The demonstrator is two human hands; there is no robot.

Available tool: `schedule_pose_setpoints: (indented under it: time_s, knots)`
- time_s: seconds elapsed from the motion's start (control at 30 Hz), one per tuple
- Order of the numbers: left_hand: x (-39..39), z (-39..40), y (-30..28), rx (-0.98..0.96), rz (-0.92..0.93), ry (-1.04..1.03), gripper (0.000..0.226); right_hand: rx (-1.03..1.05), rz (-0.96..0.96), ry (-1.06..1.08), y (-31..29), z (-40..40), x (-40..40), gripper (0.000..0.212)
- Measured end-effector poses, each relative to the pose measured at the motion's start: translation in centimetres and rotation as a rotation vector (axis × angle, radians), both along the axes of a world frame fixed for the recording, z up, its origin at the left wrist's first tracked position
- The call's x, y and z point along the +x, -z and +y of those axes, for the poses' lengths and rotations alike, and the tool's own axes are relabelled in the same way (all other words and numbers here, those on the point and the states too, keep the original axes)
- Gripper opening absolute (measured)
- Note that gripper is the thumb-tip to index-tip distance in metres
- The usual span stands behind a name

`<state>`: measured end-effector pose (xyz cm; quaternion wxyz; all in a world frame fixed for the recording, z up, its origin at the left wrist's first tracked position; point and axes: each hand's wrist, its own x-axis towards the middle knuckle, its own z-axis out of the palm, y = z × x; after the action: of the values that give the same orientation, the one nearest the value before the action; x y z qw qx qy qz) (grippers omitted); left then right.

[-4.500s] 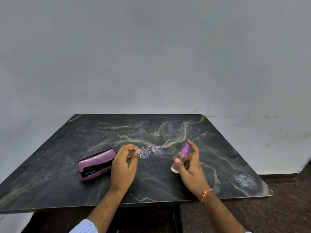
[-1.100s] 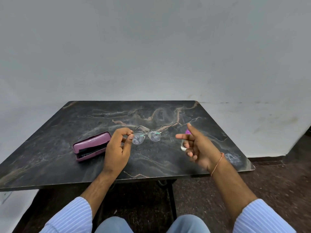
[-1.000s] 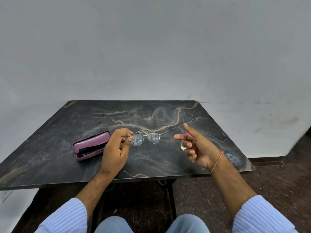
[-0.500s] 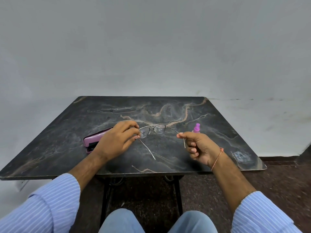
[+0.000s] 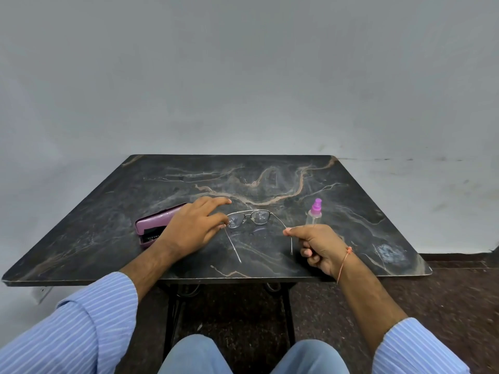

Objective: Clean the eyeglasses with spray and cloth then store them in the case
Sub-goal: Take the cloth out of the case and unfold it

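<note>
Thin metal-framed eyeglasses hang just above the dark marble table, temples open toward me, lenses speckled with droplets. My left hand pinches the frame at the left lens corner. My right hand pinches the right temple near its end. A small clear spray bottle with a purple cap stands upright on the table behind my right hand. The open purple case lies at the left, partly hidden by my left hand. No cloth shows.
A grey wall rises directly behind the table. A pale smudge marks the table's right front corner. My knees in blue trousers and the table's black metal legs are below the front edge.
The spray bottle left my right hand and now stands on the table. That hand has taken the right temple. The glasses were turned so the temples point toward me.
</note>
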<state>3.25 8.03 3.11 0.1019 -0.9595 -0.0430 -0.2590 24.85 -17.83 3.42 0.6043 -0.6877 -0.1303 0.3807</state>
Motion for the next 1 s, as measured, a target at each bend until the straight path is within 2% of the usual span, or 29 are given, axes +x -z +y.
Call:
schedule_pose_setpoints:
  time_s: [0.27, 0.43, 0.53, 0.67, 0.8, 0.87, 1.0]
  knots:
    - [-0.2, -0.4, 0.6, -0.009, 0.034, -0.029, 0.016, -0.054, -0.043, 0.002, 0.3, 0.0, -0.1, 0.022]
    - [-0.5, -0.6, 0.7, -0.020, 0.018, -0.058, 0.043, -0.058, -0.073, 0.025, 0.5, 0.0, -0.4, 0.021]
    - [-1.9, -0.3, 0.4, -0.075, -0.020, -0.092, 0.050, -0.040, -0.145, 0.057, 0.8, -0.1, -0.8, 0.019]
    - [-5.5, 1.1, 0.8, -0.222, -0.146, -0.191, 0.051, 0.010, -0.334, 0.133, 1.2, -0.3, -2.2, 0.020]
    - [-9.9, 3.6, 2.0, -0.315, -0.218, -0.344, 0.048, -0.079, -0.701, 0.168, 0.9, 0.1, -3.9, 0.024]
    - [-11.7, 4.6, 2.9, -0.414, -0.251, -0.397, 0.047, -0.078, -0.861, 0.137, 0.2, 0.9, -4.9, 0.022]
    - [-12.7, 5.4, 3.7, -0.654, -0.282, -0.458, 0.049, -0.069, -1.014, -0.012, -1.7, 4.6, -7.4, 0.025]
